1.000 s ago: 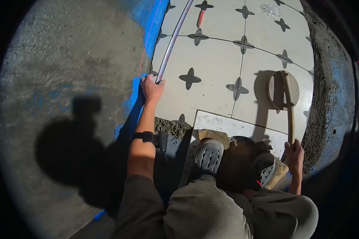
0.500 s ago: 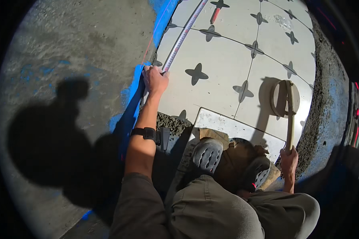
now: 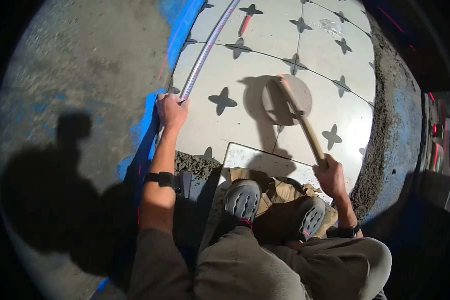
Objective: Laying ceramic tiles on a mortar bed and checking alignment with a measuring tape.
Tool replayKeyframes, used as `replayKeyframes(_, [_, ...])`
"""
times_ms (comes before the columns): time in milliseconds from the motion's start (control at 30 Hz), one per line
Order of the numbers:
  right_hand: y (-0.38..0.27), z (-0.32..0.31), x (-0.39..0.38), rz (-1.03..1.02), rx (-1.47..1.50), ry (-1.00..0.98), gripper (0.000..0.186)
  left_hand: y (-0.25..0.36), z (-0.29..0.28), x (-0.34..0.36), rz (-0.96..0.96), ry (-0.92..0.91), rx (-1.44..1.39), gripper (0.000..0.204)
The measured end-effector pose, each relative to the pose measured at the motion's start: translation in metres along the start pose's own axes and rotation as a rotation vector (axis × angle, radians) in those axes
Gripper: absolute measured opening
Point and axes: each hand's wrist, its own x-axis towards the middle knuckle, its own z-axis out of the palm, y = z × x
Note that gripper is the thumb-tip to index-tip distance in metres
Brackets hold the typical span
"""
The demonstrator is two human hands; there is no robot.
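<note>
the left hand point(image 3: 172, 111) sits at the tile edge with its fingers curled in, touching the lower end of a tape measure point(image 3: 205, 56); whether the fingertips pinch it, i cannot tell. the tape measure runs from there toward 1 o'clock across pale floor tiles point(image 3: 255, 112) marked with dark four-petalled shapes.

the right hand point(image 3: 330, 175) is wrapped round the lower end of the wooden handle of a mallet point(image 3: 301, 115). its round, flat head lies at 11 o'clock from that hand, over the tiles; whether it touches them is unclear. its shadow falls on the tiles at 9 o'clock from the head.

a red stick-like tool point(image 3: 244, 26) lies on the tiles at 11 o'clock from the mallet head. a white slab point(image 3: 257, 155) is at 7 o'clock from that head, with torn brown paper point(image 3: 282, 192) and grey shoes point(image 3: 242, 200) by it. from the left hand, grey mortar point(image 3: 197, 166) shows at 5 o'clock, bare concrete point(image 3: 92, 65) at 10.
</note>
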Motion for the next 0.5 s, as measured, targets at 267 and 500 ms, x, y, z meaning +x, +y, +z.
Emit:
replayKeyframes(267, [-0.064, 0.022, 0.040, -0.264, 0.143, -0.262, 0.036, 0.005, -0.008, -0.001, 0.018, -0.079, 0.022, 0.032])
replayKeyframes(500, [-0.011, 0.046, 0.094, -0.171, -0.061, -0.177, 0.045, 0.008, 0.001, -0.010, 0.055, -0.007, -0.021, 0.032])
